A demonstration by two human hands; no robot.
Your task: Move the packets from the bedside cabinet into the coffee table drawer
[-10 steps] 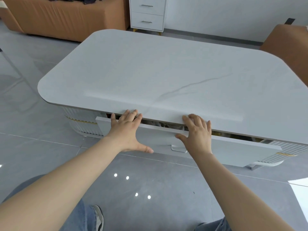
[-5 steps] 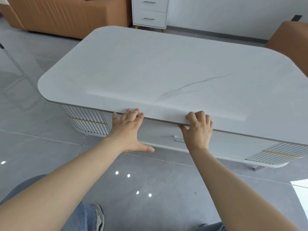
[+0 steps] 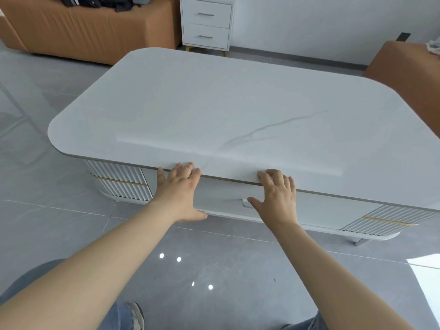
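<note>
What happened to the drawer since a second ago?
The drawer slid in under the coffee table top and is now closed; the gap showing its inside is gone. The left hand and right hand stayed flat against its front. Nothing was picked up.

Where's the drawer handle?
In the head view, the handle is on the drawer front, under the near edge of the coffee table, between the left hand and the right hand, by its thumb.
</note>
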